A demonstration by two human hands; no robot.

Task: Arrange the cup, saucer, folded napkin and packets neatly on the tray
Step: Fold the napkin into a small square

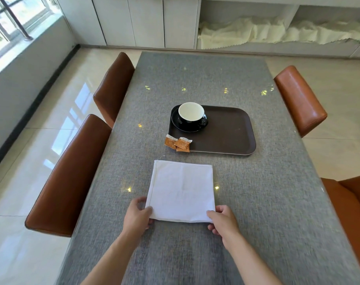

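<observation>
**Napkin held at both near corners**

The white folded napkin (182,190) lies flat on the grey counter (267,202). The left hand (137,214) and right hand (223,221) each pinch a near corner, fingers closed on the cloth. Beyond it, three orange packets (178,143) rest at the brown tray (228,132), one overlapping its rim. The cup (191,115) sits on its saucer (187,125) in the tray's far left corner.

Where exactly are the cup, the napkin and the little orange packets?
cup (191,112), head view, white inside of the bowl.
napkin (182,188), head view, middle of the cloth.
packets (178,143), head view, middle packet's face.
</observation>
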